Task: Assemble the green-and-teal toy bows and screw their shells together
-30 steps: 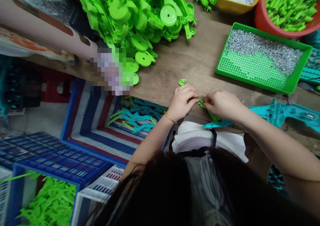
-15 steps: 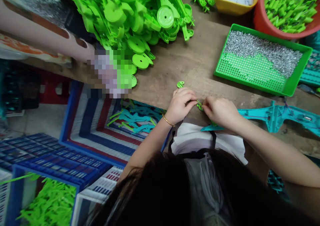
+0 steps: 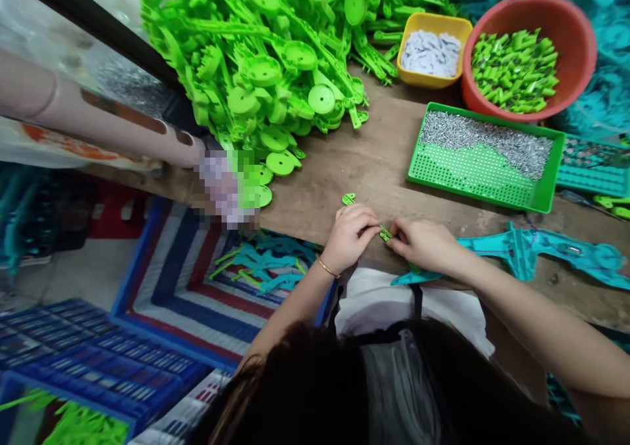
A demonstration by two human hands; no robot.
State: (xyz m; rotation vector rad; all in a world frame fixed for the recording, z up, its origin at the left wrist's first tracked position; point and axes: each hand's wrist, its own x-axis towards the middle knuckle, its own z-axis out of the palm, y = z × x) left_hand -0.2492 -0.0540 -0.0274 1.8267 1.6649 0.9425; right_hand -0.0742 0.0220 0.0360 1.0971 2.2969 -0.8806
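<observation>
Between my two hands, close to the table's near edge, is a small green plastic part [image 3: 385,234]. My left hand [image 3: 352,236], with a gold bangle at the wrist, pinches its left end between thumb and finger. The fingers of my right hand [image 3: 422,243] are closed at its right side; the fingertips partly hide it. Another small green plastic piece [image 3: 348,199] lies on the wooden table [image 3: 339,166] just beyond my left hand. Under and beside my right forearm lies a long teal plastic toy half [image 3: 522,253].
A green tray [image 3: 465,169] of small metal screws or pins stands beyond my right hand. Behind it are a yellow bowl [image 3: 404,71] and a red bowl [image 3: 573,58] of parts. Green mouldings [image 3: 275,58] are heaped at the back left. A striped bin [image 3: 197,300] stands below the edge.
The camera view has tilted, so the table things appear lower and more of the back shows. Both hands stay at the small green part, with the right fingers shifted slightly.
</observation>
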